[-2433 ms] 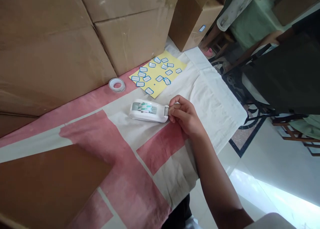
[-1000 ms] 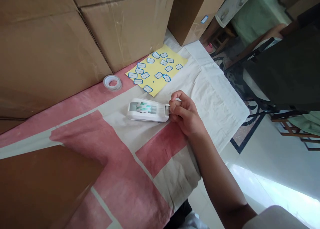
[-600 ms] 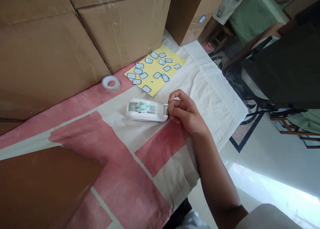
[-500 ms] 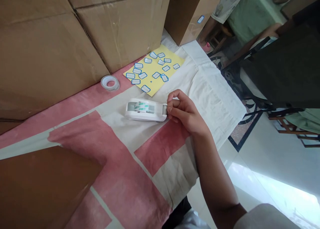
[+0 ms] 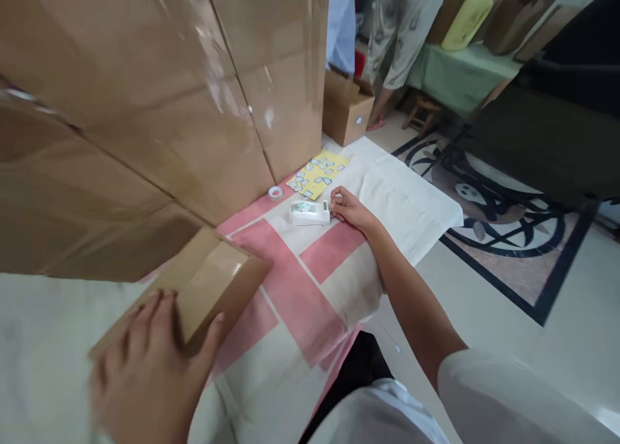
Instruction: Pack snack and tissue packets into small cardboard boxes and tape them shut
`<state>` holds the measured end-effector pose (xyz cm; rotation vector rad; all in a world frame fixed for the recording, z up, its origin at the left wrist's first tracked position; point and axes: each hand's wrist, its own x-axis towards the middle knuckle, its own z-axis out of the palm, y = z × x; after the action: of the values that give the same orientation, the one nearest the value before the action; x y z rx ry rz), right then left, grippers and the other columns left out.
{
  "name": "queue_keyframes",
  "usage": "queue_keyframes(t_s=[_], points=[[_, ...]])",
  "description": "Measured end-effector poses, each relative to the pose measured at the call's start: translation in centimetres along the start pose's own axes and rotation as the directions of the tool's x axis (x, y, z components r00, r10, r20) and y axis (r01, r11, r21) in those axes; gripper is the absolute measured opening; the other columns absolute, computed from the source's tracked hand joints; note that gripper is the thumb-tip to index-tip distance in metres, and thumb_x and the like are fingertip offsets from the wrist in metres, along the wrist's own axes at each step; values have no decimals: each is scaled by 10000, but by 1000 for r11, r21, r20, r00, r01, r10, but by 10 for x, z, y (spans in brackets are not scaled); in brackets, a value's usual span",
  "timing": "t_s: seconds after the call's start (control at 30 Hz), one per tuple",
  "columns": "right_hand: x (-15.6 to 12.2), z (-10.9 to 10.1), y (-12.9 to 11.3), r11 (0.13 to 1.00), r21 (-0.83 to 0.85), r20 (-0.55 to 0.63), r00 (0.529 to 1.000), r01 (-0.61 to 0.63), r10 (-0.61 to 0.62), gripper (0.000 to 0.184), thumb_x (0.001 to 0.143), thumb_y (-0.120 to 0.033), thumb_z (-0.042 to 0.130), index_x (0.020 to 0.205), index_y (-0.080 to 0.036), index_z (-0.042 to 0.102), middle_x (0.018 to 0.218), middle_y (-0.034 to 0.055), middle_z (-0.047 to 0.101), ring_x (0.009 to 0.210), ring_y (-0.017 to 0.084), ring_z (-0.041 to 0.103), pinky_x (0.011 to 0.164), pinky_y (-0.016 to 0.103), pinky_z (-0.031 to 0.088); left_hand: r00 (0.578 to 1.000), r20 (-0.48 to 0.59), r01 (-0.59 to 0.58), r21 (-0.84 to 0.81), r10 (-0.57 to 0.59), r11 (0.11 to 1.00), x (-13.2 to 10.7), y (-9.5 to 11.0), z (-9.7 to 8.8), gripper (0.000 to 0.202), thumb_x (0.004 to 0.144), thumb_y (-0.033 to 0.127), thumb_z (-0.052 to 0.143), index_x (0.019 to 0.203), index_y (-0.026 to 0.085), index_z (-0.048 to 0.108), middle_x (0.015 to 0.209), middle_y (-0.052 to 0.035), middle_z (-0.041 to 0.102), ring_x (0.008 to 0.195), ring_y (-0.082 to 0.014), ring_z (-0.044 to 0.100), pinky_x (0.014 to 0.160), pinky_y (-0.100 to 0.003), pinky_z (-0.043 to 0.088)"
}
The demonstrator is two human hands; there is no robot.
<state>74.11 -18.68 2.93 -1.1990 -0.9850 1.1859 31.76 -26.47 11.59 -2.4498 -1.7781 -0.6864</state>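
My right hand (image 5: 347, 206) is at the cutter end of a white tape dispenser (image 5: 309, 214), fingers curled and pinched. Whatever lies between its fingertips is too small to see. At lower left, my left hand (image 5: 150, 366), slightly blurred, rests with spread fingers over a brown cardboard box (image 5: 206, 269), the thumb along its near side. A roll of clear tape (image 5: 275, 192) lies behind the dispenser. Beyond it is a yellow sheet (image 5: 314, 184) bearing several small white labels with blue borders.
Large stacked cartons (image 5: 169, 108) form a wall at left and behind. A smaller box (image 5: 346, 108) with raised flaps stands at the far end of the cloth-covered table (image 5: 320, 308). Another person's legs (image 5: 402, 37) show behind it. A dark chair back (image 5: 542, 121) is at right.
The view has swung left and pulled back. My left hand has come into view on the cardboard box. My right hand stays at the dispenser's cutter end.
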Motion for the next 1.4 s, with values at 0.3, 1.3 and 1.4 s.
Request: queue_keyframes(t_s=[0.3, 1.3, 1.4], points=[[-54, 42, -91, 978, -100, 60, 982, 183, -178, 394, 775, -354, 741, 990, -235, 433, 644, -90, 611, 462, 88, 468, 530, 258, 412, 965, -7, -259, 138, 262, 956, -7, -16, -8, 555, 967, 515, 559, 1467, 276, 556, 1558, -100, 531, 1406, -371, 515, 1098, -554, 413], [-129, 218, -126, 261, -587, 615, 632, 766, -471, 323, 954, -173, 535, 1273, -187, 487, 1022, 98, 720, 881, 258, 662, 752, 397, 530, 918, -396, -283, -595, 32, 752, -17, 26, -22, 116, 968, 100, 554, 962, 212, 585, 960, -10, 667, 909, -131, 658, 816, -273, 522], [-110, 211, -121, 106, -685, 559, 613, 721, -559, 436, 968, -287, 588, 1373, -143, 509, 1323, 196, 662, 1176, 361, 612, 951, 534, 512, 921, -390, -246, -617, -19, 747, -17, 21, -23, 122, 966, 95, 549, 957, 215, 570, 932, 2, 646, 901, -128, 636, 810, -266, 502]])
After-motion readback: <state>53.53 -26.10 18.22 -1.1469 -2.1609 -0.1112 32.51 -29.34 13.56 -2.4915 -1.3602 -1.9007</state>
